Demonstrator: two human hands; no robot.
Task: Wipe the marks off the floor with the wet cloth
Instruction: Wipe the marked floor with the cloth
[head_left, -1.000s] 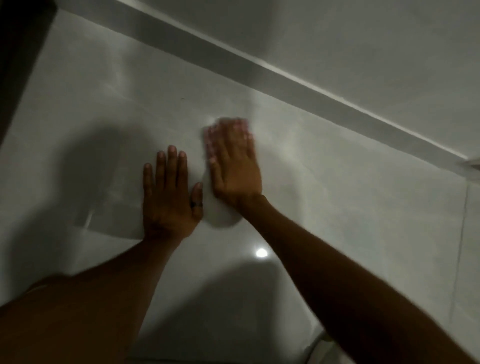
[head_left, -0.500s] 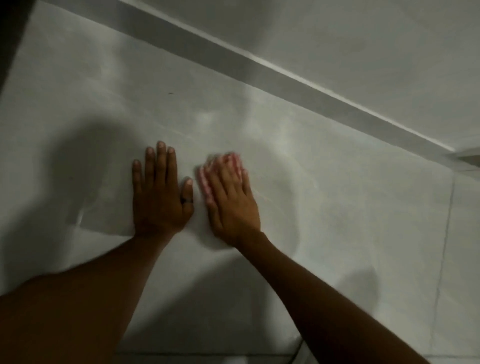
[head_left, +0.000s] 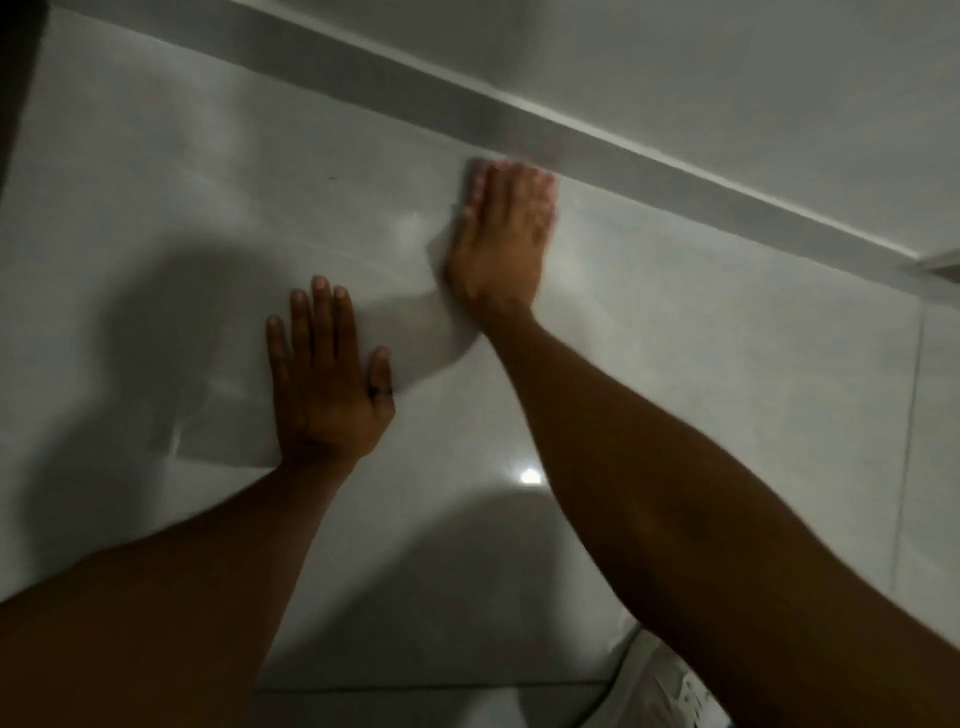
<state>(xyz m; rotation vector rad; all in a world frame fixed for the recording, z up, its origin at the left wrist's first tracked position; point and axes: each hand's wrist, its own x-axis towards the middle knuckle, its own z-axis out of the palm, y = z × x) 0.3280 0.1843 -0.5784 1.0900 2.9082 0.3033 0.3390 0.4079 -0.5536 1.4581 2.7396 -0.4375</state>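
Note:
My right hand (head_left: 501, 239) lies flat on the glossy pale floor tile (head_left: 675, 338), fingers pointing at the skirting, pressing the wet cloth. The cloth (head_left: 466, 183) is almost wholly hidden under the palm; only a pale blurred edge shows by the left fingertips. My left hand (head_left: 327, 379) rests flat on the tile nearer to me and to the left, fingers apart, holding nothing, with a dark ring on the thumb. A tiny dark mark (head_left: 332, 177) sits on the floor, left of the right hand.
A grey skirting board (head_left: 571, 132) runs diagonally just beyond the right fingertips, with the wall above it. A dark edge (head_left: 15, 78) stands at the upper left. Tile joints run at the right (head_left: 914, 389) and bottom. White fabric (head_left: 670, 686) shows at the bottom right.
My right hand with the cloth slid back toward me, then pushed away and to the right, ending close to the skirting. The left hand stayed planted.

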